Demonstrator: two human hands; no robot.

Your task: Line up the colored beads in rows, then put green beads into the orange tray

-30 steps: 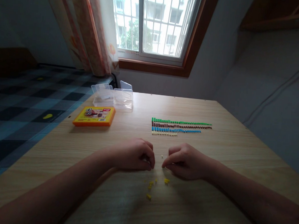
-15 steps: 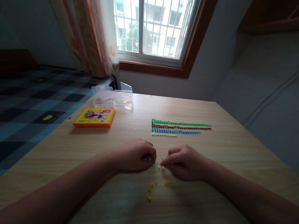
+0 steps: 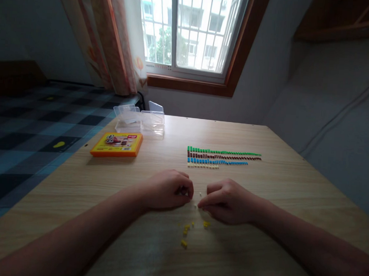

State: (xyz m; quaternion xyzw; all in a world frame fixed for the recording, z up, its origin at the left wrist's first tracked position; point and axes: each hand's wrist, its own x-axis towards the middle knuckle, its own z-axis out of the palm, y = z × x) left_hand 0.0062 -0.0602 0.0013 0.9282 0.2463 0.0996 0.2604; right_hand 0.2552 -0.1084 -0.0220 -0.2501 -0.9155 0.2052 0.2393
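My left hand (image 3: 170,190) rests on the table with its fingers curled in. Whatever lies inside that curl is hidden from me. Facing it, my right hand (image 3: 229,200) has its index finger and thumb brought together low at the tabletop. Just left of those fingertips sits a tiny white block (image 3: 195,205), and another white block (image 3: 200,194) lies in the gap between both hands. I cannot make out if a piece is pinched in the right fingertips. Nearer to me several small yellow blocks (image 3: 183,243) are scattered loosely.
Beyond the hands run rows of tiny blocks: green (image 3: 215,151), brown (image 3: 214,156), blue (image 3: 214,161) and cream (image 3: 203,166). At the left are a yellow-orange box (image 3: 117,144) and clear plastic containers (image 3: 152,129). A checked bed (image 3: 63,120) adjoins the table (image 3: 152,252).
The right fingertips have shifted slightly down toward me, leaving the farther white block more exposed. My left hand has barely moved.
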